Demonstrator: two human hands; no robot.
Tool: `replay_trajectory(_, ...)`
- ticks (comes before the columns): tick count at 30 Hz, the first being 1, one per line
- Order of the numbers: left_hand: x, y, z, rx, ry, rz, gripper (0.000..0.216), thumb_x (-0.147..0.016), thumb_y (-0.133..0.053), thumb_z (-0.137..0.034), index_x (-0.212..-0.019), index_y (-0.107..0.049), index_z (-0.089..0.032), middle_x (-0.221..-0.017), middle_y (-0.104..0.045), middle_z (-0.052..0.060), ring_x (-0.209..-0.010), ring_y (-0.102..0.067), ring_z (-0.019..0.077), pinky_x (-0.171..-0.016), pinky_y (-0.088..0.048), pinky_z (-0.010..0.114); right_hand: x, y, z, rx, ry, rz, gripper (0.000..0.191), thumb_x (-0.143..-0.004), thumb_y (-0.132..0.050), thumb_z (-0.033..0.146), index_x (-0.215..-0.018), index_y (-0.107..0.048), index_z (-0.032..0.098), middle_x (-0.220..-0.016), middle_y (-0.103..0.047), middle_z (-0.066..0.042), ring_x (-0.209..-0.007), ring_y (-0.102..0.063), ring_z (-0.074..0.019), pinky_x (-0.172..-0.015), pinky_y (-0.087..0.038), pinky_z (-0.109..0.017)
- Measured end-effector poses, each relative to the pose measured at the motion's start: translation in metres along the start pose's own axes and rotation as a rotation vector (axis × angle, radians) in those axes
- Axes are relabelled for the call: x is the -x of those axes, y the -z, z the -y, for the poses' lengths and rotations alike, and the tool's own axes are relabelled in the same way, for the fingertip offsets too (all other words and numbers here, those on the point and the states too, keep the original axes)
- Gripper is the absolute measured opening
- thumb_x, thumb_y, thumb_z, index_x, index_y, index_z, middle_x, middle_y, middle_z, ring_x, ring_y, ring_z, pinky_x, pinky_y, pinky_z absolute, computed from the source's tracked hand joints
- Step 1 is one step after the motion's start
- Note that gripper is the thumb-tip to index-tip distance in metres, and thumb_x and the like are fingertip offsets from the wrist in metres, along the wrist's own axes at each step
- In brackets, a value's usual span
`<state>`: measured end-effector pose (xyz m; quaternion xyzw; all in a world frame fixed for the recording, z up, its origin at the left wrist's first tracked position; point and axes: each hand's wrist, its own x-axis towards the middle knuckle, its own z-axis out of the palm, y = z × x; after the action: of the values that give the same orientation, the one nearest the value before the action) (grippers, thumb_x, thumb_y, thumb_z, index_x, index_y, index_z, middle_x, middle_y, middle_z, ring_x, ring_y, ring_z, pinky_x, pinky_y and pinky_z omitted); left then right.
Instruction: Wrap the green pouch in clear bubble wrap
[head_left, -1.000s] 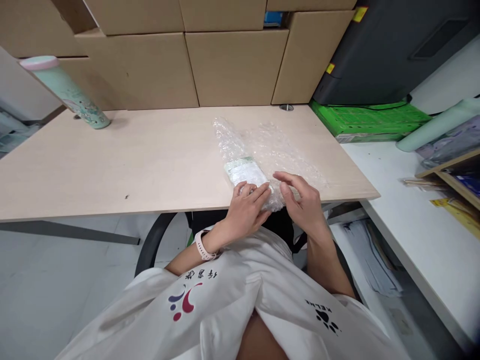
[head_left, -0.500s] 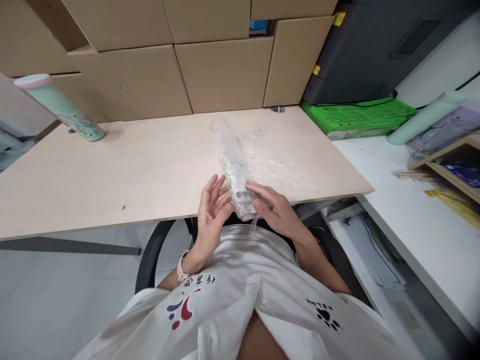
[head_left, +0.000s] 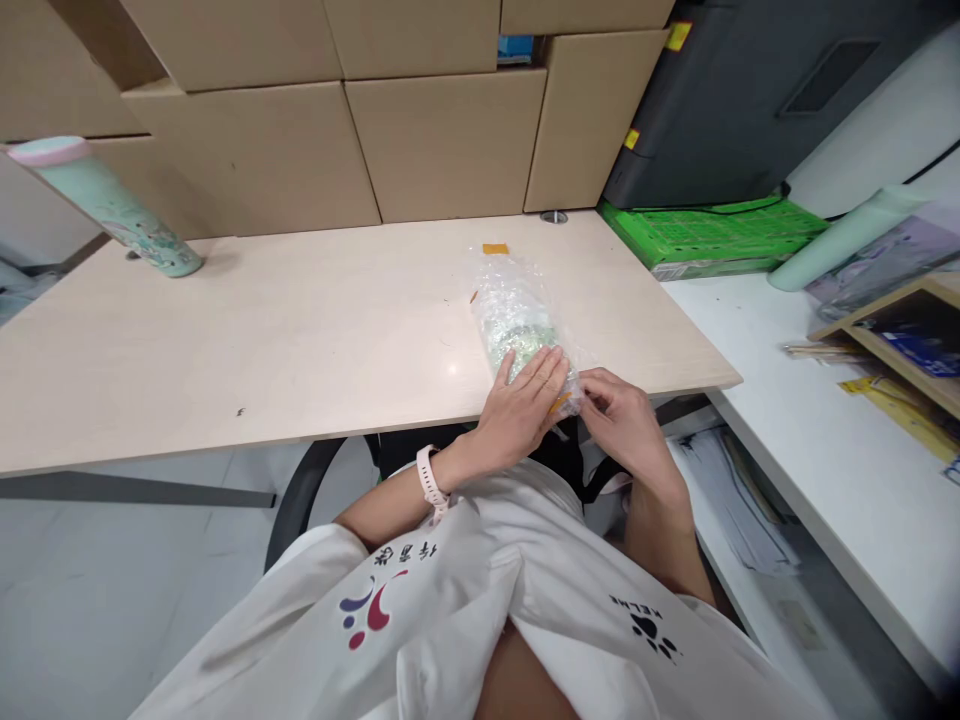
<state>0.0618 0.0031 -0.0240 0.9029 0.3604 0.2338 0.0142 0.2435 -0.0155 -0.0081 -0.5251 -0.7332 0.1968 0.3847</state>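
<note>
A small green-and-white item rolled up in clear bubble wrap point(head_left: 517, 318) lies on the light wooden desk point(head_left: 300, 330) near its front edge. My left hand point(head_left: 519, 410) lies flat on the near end of the bundle, fingers stretched out and pressing it down. My right hand point(head_left: 622, 420) is at the bundle's near right corner, fingers pinched on the edge of the wrap. A small orange scrap point(head_left: 495, 248) lies on the desk just beyond the bundle.
Cardboard boxes point(head_left: 442, 140) line the back of the desk. A mint-green bottle point(head_left: 105, 205) stands at the far left. A green crate point(head_left: 712, 235) under a black case point(head_left: 750, 90) sits to the right, beside a white table point(head_left: 825, 440) with clutter.
The loose sheet of bubble wrap that lay spread on the desk is now rolled round the item. My left hand went from lifted and open to flat on the bundle.
</note>
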Motion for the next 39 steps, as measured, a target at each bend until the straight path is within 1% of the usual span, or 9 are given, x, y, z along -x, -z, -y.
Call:
replay_trajectory(7, -0.014, 0.001, -0.015, -0.205, 0.021, 0.133, 0.053, -0.107, -0.033, -0.029, -0.152, -0.039, -0.002, -0.161, -0.039, 0.02, -0.152, -0.036, 0.0297, -0.125, -0.025, 0.062, 0.011, -0.009, -0.006, 0.274, -0.037, -0.166, 0.014, -0.085, -0.051, 0.016, -0.079, -0.062, 0.021, -0.091, -0.067, -0.006, -0.078, -0.059, -0.0195, -0.071, -0.043, -0.032)
replay_trajectory(13, -0.022, -0.003, -0.022, -0.257, 0.048, 0.168, 0.053, -0.106, -0.029, -0.021, -0.153, -0.036, 0.001, -0.161, -0.038, 0.02, -0.152, -0.036, 0.0313, -0.124, -0.025, 0.063, 0.012, -0.008, -0.01, 0.24, -0.04, -0.2, 0.017, -0.089, -0.051, 0.02, -0.085, -0.067, 0.021, -0.093, -0.071, -0.007, -0.082, -0.063, -0.0213, -0.075, -0.048, -0.035)
replay_trajectory(20, -0.02, 0.007, -0.019, -0.225, -0.029, 0.271, 0.096, -0.089, -0.064, -0.059, -0.155, -0.03, 0.002, -0.165, -0.025, 0.025, -0.156, -0.024, 0.0391, -0.124, -0.016, 0.069, 0.018, 0.002, -0.025, 0.294, -0.164, -0.466, 0.029, -0.092, -0.058, 0.039, -0.107, -0.073, 0.02, -0.104, -0.072, -0.01, -0.085, -0.062, -0.0225, -0.085, -0.052, -0.042)
replay_trajectory(24, -0.019, 0.004, -0.013, -0.255, -0.054, 0.262, 0.064, -0.097, -0.054, -0.021, -0.155, -0.033, -0.003, -0.164, -0.032, 0.023, -0.155, -0.028, 0.0354, -0.125, -0.021, 0.067, 0.015, 0.0, -0.03, 0.293, -0.176, -0.39, 0.03, -0.09, -0.06, 0.04, -0.107, -0.075, 0.02, -0.097, -0.071, -0.009, -0.081, -0.059, -0.0221, -0.087, -0.052, -0.045)
replay_trajectory(29, -0.008, 0.009, 0.0, -0.118, -0.105, 0.206, 0.055, -0.095, -0.036, 0.0, -0.15, -0.042, -0.005, -0.159, -0.043, 0.019, -0.152, -0.035, 0.0291, -0.127, -0.026, 0.058, 0.023, 0.0, -0.029, -0.148, -0.387, -0.482, 0.043, -0.091, -0.059, 0.058, -0.097, -0.076, 0.018, -0.084, -0.074, -0.008, -0.065, -0.063, -0.0191, -0.059, -0.054, -0.034)
replay_trajectory(31, 0.0, 0.017, 0.004, -0.041, -0.115, 0.206, 0.056, -0.092, -0.036, 0.003, -0.147, -0.045, -0.007, -0.158, -0.045, 0.018, -0.152, -0.037, 0.0273, -0.127, -0.027, 0.055, 0.032, 0.003, -0.035, -0.284, -0.529, -0.408, 0.056, -0.09, -0.053, 0.068, -0.08, -0.075, 0.017, -0.07, -0.073, -0.008, -0.053, -0.062, -0.0186, -0.047, -0.05, -0.031)
replay_trajectory(34, 0.015, 0.029, 0.004, 0.071, -0.13, 0.194, 0.056, -0.09, -0.039, 0.006, -0.143, -0.048, -0.01, -0.156, -0.048, 0.018, -0.151, -0.039, 0.0244, -0.128, -0.028, 0.051, 0.043, -0.001, -0.047, -0.428, -0.649, -0.025, 0.073, -0.089, -0.042, 0.081, -0.064, -0.072, 0.018, -0.056, -0.069, -0.01, -0.042, -0.059, -0.0193, -0.041, -0.049, -0.033)
replay_trajectory(36, 0.024, 0.036, 0.001, 0.125, -0.15, 0.194, 0.056, -0.089, -0.041, 0.007, -0.142, -0.048, -0.011, -0.156, -0.048, 0.018, -0.151, -0.039, 0.0236, -0.127, -0.029, 0.051, 0.043, -0.015, -0.052, -0.583, -0.597, 0.127, 0.08, -0.089, -0.03, 0.084, -0.071, -0.073, 0.02, -0.054, -0.068, -0.008, -0.045, -0.062, -0.0214, -0.042, -0.052, -0.034)
replay_trajectory(39, 0.034, 0.045, -0.004, 0.164, -0.189, 0.209, 0.055, -0.089, -0.039, 0.007, -0.14, -0.049, -0.012, -0.155, -0.049, 0.017, -0.15, -0.04, 0.0229, -0.127, -0.031, 0.052, 0.037, -0.046, -0.05, -0.695, -0.37, 0.091, 0.083, -0.089, -0.019, 0.087, -0.084, -0.074, 0.025, -0.061, -0.069, -0.005, -0.065, -0.072, -0.0246, -0.055, -0.059, -0.038)
